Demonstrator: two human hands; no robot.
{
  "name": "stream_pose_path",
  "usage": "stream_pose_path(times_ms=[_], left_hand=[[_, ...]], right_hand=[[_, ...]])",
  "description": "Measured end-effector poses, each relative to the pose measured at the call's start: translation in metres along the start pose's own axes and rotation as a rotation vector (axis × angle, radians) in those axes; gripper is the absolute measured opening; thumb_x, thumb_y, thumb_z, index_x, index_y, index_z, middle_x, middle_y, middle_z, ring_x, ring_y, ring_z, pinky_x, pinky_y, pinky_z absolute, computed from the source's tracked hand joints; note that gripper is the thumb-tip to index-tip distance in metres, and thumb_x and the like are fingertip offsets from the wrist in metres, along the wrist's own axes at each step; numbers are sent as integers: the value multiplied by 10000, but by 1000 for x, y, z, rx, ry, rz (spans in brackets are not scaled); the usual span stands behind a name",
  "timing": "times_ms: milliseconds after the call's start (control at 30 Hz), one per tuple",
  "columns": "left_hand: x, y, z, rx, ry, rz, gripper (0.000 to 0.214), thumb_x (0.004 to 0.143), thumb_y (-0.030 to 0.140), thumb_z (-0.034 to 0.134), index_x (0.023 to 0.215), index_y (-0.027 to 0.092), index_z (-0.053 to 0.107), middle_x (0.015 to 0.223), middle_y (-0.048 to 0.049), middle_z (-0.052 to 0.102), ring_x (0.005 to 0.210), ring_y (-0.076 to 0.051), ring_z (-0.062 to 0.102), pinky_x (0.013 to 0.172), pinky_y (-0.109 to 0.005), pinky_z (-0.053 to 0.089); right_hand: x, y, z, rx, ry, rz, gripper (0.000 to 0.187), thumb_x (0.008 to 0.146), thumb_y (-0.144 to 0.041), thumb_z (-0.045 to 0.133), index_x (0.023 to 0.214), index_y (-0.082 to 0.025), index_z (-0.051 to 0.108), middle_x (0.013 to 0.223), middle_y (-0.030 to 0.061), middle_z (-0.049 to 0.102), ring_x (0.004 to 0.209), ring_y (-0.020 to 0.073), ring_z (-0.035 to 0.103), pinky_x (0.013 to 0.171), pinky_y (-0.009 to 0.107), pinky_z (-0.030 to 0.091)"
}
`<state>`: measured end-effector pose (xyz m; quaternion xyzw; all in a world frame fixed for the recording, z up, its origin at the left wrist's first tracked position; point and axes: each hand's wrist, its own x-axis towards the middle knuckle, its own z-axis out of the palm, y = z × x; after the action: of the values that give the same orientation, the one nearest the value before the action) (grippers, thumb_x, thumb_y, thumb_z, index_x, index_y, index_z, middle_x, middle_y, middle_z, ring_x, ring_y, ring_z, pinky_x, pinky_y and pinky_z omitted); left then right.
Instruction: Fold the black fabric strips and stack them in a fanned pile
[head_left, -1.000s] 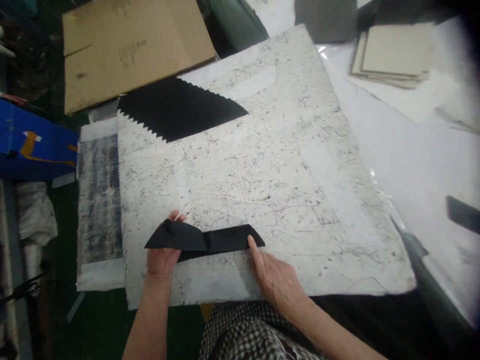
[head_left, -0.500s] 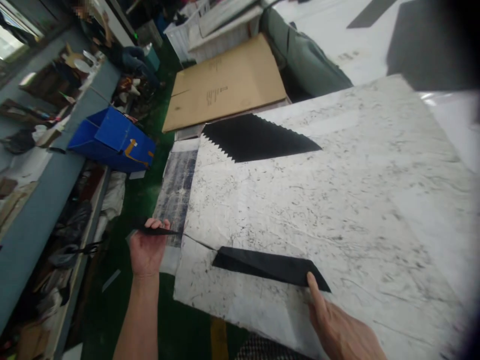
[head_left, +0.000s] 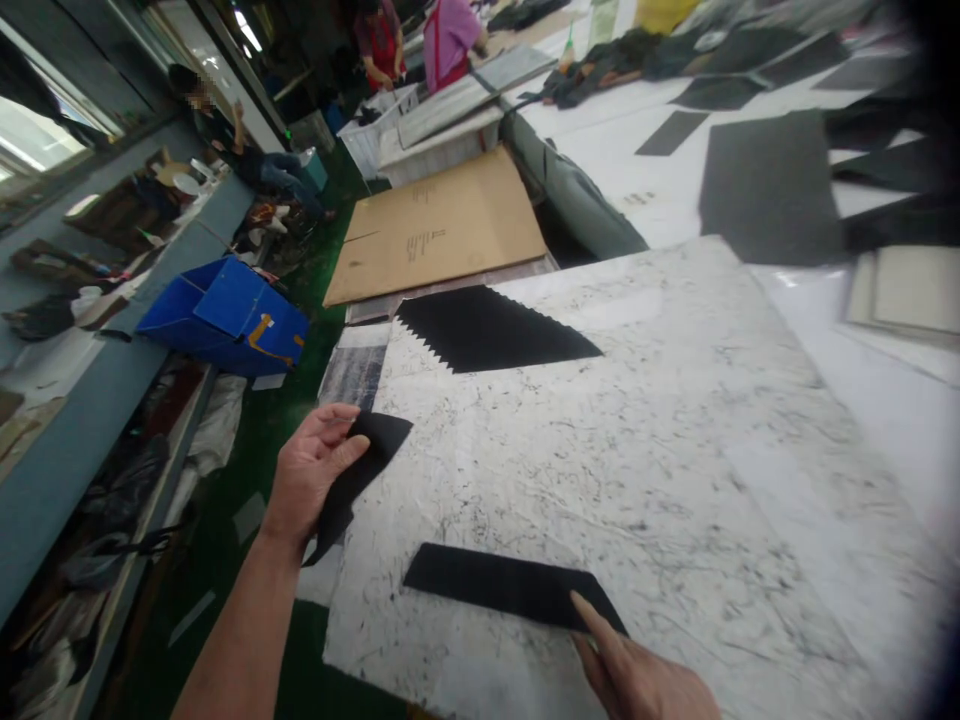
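My left hand (head_left: 315, 470) pinches a small black fabric piece (head_left: 360, 470) at the left edge of the white scribbled work sheet (head_left: 600, 450). A long black fabric strip (head_left: 502, 592) lies flat near the front edge. My right hand (head_left: 637, 675) presses its forefinger on the strip's right end, with the other fingers out of sight. A larger black fabric piece with a zigzag edge (head_left: 487, 335) rests at the sheet's far left corner.
A flattened cardboard box (head_left: 442, 225) lies beyond the sheet. A blue bin (head_left: 225, 315) sits on the floor to the left beside a long grey bench (head_left: 97, 400). Dark fabric pieces (head_left: 765, 190) cover the far tables. People stand in the background.
The view has tilted up and left. My left hand has carried its small black piece from beside the sheet's edge up onto the left border. The strip stays pinned under my right finger.
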<state>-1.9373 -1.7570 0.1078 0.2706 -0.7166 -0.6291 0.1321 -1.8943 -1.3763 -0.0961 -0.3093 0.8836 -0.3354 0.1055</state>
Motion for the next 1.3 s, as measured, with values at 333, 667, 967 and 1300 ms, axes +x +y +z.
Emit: stream_pose_path(times_ms=[333, 667, 967, 1300], left_hand=[[-22, -48, 185, 51, -735, -262, 313, 836, 282, 735, 1116, 213, 616, 1020, -50, 746, 886, -178, 713, 773, -254, 551], [-35, -96, 166, 328, -950, -523, 269, 786, 314, 748, 1032, 208, 721, 1012, -73, 757, 896, -232, 703, 768, -306, 531], [-71, -144, 127, 590, -703, -417, 307, 804, 463, 698, 997, 228, 659, 935, -38, 731, 891, -244, 678, 782, -316, 495], [-88, -164, 119, 978, -489, 19, 319, 804, 474, 689, 1023, 245, 658, 1011, -75, 694, 974, -309, 631, 874, -414, 461]], right_hand=[[114, -2, -113, 1349, -113, 454, 381, 842, -509, 704, 1024, -176, 678, 856, 40, 692, 772, 150, 630, 732, 290, 523], [57, 76, -119, 931, 96, 697, 366, 815, -532, 708, 822, -168, 674, 610, -14, 627, 582, 120, 552, 581, 251, 425], [4, 90, -81, 247, 39, 563, 325, 963, -443, 497, 868, -202, 692, 687, 9, 673, 601, 156, 594, 589, 275, 421], [7, 83, -62, -125, 71, 429, 174, 989, -327, 507, 921, -192, 592, 924, 62, 618, 870, 195, 597, 622, 258, 415]])
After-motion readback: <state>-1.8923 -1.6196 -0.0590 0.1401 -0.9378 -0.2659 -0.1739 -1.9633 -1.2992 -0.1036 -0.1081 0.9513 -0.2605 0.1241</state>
